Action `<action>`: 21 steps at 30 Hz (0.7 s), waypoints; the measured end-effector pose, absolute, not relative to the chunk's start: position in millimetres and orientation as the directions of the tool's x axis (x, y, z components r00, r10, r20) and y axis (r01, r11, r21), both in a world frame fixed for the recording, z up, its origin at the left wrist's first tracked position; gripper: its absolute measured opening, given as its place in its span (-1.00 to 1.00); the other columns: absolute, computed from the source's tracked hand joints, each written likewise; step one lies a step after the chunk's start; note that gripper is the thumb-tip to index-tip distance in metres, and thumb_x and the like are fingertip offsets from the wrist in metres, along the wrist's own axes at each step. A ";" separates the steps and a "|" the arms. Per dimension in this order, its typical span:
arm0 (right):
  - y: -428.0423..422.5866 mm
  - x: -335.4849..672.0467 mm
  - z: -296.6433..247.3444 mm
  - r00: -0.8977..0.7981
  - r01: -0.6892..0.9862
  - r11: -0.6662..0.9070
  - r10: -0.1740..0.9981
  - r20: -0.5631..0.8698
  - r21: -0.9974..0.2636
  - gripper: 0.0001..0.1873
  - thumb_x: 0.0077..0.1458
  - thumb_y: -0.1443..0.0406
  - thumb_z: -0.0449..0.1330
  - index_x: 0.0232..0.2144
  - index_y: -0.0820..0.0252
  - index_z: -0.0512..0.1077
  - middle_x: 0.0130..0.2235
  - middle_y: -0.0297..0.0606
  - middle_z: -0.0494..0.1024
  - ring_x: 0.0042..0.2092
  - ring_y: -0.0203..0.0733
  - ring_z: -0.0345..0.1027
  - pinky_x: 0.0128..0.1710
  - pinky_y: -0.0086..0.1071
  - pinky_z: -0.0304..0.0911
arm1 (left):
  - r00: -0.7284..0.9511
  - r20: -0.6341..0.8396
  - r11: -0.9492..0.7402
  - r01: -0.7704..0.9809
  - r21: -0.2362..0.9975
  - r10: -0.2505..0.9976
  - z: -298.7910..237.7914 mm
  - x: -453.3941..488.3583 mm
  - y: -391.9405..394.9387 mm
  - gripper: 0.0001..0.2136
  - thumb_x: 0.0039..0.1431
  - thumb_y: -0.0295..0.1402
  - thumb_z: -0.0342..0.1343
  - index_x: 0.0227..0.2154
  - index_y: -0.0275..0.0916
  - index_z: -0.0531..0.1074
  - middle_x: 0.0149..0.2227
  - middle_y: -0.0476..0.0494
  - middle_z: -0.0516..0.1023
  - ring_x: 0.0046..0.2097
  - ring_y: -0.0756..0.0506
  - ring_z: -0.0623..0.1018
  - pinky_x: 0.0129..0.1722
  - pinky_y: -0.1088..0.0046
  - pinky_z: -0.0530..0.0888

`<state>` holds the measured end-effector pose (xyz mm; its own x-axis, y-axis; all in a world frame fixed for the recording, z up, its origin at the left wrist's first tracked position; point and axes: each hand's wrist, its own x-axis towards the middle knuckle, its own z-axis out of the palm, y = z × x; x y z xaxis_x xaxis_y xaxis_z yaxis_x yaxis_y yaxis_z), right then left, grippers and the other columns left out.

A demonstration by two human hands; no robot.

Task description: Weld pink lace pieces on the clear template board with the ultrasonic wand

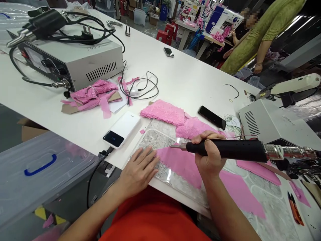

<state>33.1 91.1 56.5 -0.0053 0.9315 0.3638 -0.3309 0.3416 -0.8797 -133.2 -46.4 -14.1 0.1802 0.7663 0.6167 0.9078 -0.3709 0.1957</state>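
My left hand (139, 170) lies flat with fingers stretched on the clear-covered grey mat (160, 137). Its fingertips reach the left end of a pink fabric piece (182, 164). In my right hand (210, 155) is a thick black handheld tool (230, 149) with a pointed metal tip, held level. The tip points left and is at the upper edge of the fabric; whether it touches I cannot tell. Just beyond the mat's middle lies a stack of pink lace pieces (163, 112). Another pink piece (243, 190) spreads to the right, partly behind my right forearm.
A white power bank (122, 130) sits left of the mat, near a grey control box (95, 57) with a similar tool on top. A black phone (212, 117), a second grey box (273, 117) and orange-handled snips (296, 209) lie rightward. People and sewing machines (223, 18) are behind.
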 end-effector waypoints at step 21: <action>85.6 26.7 56.5 -0.057 -0.332 0.343 0.923 0.382 -0.879 -0.89 -0.10 0.33 0.22 -0.46 0.14 0.33 -0.39 -0.43 0.36 -0.48 -0.37 0.32 -0.41 -0.32 0.34 | 0.209 0.620 -0.418 0.884 0.212 0.756 -13.2 -139.4 -50.7 -0.74 0.28 -0.46 0.02 0.00 -0.34 0.41 0.04 -0.24 0.52 0.21 -0.24 0.38 0.16 0.15 0.37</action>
